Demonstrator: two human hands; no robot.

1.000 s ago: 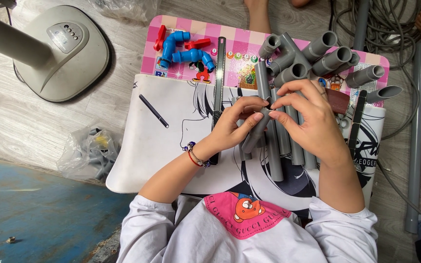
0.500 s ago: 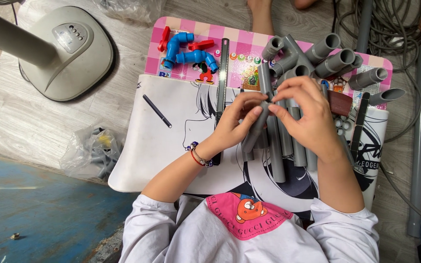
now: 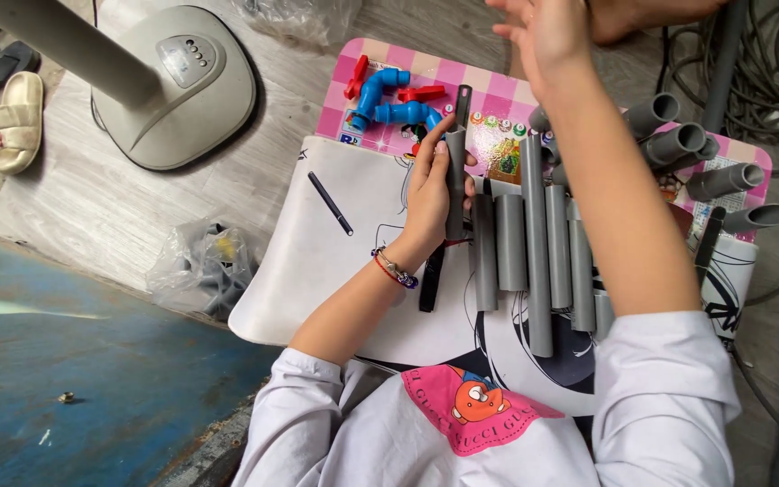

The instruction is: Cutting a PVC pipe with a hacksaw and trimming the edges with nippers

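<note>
Surface: white printed mat (image 3: 335,271) spread over a pink checked board (image 3: 489,90), both lying on pale wood-look flooring (image 3: 74,207); worn blue painted patch (image 3: 65,388) well below and left of the grip.

Grip: left hand (image 3: 430,194) clenched round a short grey pipe (image 3: 455,180), held upright along the mat. Red and beaded bracelets (image 3: 396,268) on that wrist.

Right hand (image 3: 547,32) raised well above and right of the grip, fingers spread, holding nothing.

Just right of the grip: row of grey pipe lengths (image 3: 538,243) laid side by side on the mat. Farther right: loose grey pipe stubs (image 3: 705,162), angled.

Just above-left of the grip: blue pipe fittings with red handles (image 3: 394,99) on the checked board.

Left of the grip: black pen (image 3: 329,203) on the mat. Lower left: crumpled clear plastic bag (image 3: 200,266) on the floor.

Far upper left: grey fan base (image 3: 182,86), sandals (image 3: 11,122) beyond it.

Far right: grey cables (image 3: 768,63).
</note>
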